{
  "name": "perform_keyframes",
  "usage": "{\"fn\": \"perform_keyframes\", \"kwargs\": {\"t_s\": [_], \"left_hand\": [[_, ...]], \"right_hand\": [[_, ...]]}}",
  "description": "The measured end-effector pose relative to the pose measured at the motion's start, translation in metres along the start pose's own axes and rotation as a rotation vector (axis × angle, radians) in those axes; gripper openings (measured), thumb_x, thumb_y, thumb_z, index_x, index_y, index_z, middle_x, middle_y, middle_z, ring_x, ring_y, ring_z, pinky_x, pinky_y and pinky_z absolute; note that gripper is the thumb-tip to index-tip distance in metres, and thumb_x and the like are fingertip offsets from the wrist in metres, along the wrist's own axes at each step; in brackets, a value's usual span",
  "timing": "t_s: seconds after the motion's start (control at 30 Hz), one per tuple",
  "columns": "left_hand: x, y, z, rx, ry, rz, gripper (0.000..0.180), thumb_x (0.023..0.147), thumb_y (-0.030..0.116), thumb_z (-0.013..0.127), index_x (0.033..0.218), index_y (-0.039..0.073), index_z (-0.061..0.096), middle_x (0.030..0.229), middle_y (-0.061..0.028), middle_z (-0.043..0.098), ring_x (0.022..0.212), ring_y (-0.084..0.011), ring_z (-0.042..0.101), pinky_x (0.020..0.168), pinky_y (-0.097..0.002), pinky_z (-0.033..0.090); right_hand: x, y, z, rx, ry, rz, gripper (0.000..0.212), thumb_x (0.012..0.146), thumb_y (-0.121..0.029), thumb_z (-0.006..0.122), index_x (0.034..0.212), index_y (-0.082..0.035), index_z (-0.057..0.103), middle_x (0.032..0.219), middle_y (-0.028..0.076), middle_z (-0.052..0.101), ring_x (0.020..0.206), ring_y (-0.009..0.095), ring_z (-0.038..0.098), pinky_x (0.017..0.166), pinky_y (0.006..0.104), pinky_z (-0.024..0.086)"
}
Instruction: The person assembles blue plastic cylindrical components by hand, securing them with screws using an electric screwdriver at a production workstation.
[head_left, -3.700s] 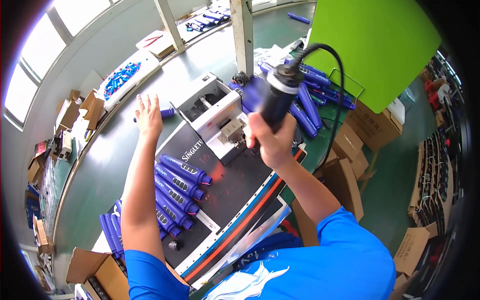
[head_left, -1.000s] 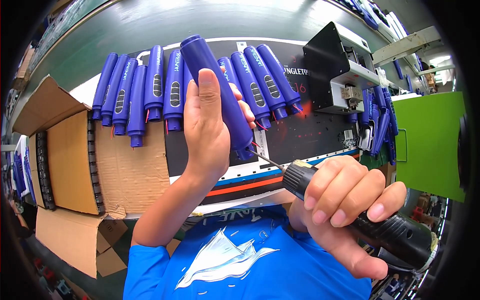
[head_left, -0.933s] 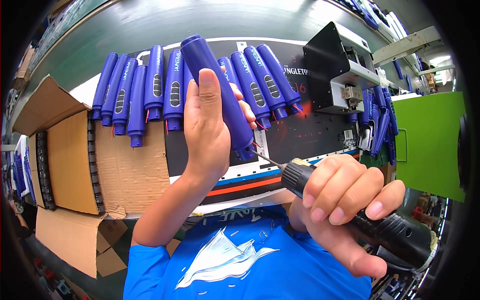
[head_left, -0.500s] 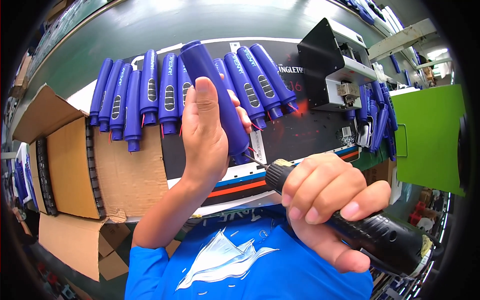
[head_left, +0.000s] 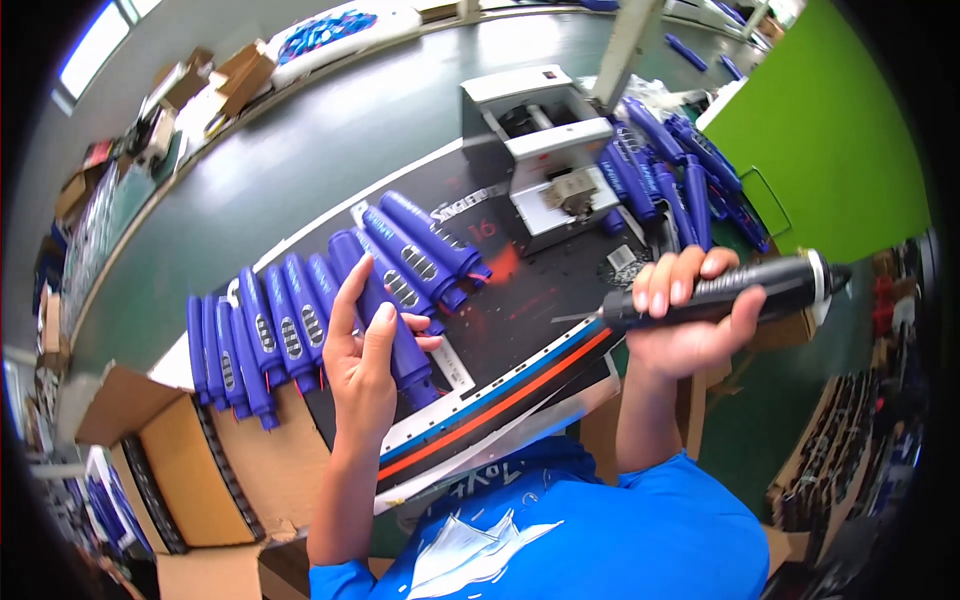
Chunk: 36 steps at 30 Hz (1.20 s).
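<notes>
My left hand is round a purple plastic handle, thumb across its front and index finger stretched along its upper part. Two fingertips show at the handle's right edge. It lies at a slant among a row of similar purple handles, several with dark button panels and some with thin red wires at the lower end. To the right, my right hand grips a black electric screwdriver. Its tip points left, above the black mat, apart from the handle. The thin bit is blurred.
A black and white bench machine stands beyond the mat. More purple parts are heaped right of it, near a green panel. An open cardboard box sits at the left, its flap close to the handle row.
The view has swung to the right. My left hand has lowered the handle toward the row. The screwdriver bit has come away from the handle's end, and my right hand has moved up with it.
</notes>
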<state>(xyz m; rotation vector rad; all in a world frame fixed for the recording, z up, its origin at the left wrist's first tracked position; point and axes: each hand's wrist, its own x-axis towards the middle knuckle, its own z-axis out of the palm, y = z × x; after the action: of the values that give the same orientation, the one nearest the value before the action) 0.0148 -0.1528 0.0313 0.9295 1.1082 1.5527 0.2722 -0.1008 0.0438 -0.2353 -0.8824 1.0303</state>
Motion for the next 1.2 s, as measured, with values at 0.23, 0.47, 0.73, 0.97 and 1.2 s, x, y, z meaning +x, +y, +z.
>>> {"fn": "perform_keyframes", "kwargs": {"t_s": [0.23,0.47,0.73,0.97,1.2], "left_hand": [[0.092,-0.003,0.047,1.131,-0.057,0.272,0.063,0.095,0.027,0.060,0.151,0.006,0.041,0.119,-0.0270,0.055,0.104,-0.0371,0.065,0.092,-0.0421,0.052],[0.148,-0.027,0.081,1.753,-0.245,-0.110,0.058,0.098,0.055,0.048,0.145,0.021,0.052,0.137,-0.0347,0.045,0.137,-0.0493,0.034,0.109,-0.0595,0.028],[0.111,-0.042,0.068,1.787,-0.156,0.381,0.045,0.102,0.040,0.047,0.130,0.008,0.063,0.135,-0.0264,0.053,0.131,-0.0426,0.044,0.107,-0.0557,0.031],[0.074,-0.015,0.116,1.208,-0.129,0.762,0.026,0.079,-0.005,0.062,0.103,-0.001,0.069,0.101,-0.0155,0.066,0.098,-0.0335,0.060,0.088,-0.0404,0.046],[0.088,-0.076,0.197,1.460,-0.561,1.256,0.011,0.073,0.012,0.063,0.081,0.005,0.067,0.095,-0.0106,0.063,0.108,-0.0296,0.056,0.096,-0.0408,0.042]], "right_hand": [[0.078,0.006,-0.014,-0.273,0.134,-0.184,0.037,0.098,-0.043,0.057,0.089,-0.008,0.054,0.066,0.005,0.052,0.052,0.017,0.051,0.049,0.0323,0.046],[0.104,0.042,0.013,-0.393,0.014,-0.151,0.023,0.089,-0.020,0.076,0.083,-0.004,0.060,0.063,0.000,0.058,0.050,0.008,0.054,0.046,0.0249,0.043],[0.106,0.044,0.015,-0.541,-0.004,0.009,0.030,0.084,-0.029,0.080,0.088,-0.003,0.065,0.067,0.000,0.064,0.062,0.006,0.058,0.055,0.0247,0.046],[0.078,0.024,-0.001,-0.478,0.058,-0.012,0.022,0.084,-0.020,0.080,0.083,-0.007,0.062,0.067,-0.005,0.059,0.059,0.003,0.052,0.052,0.0218,0.039],[0.045,-0.065,-0.048,-0.206,0.178,-0.170,0.042,0.097,-0.051,0.056,0.094,-0.009,0.052,0.065,0.005,0.052,0.049,0.017,0.052,0.046,0.0320,0.046]]}}
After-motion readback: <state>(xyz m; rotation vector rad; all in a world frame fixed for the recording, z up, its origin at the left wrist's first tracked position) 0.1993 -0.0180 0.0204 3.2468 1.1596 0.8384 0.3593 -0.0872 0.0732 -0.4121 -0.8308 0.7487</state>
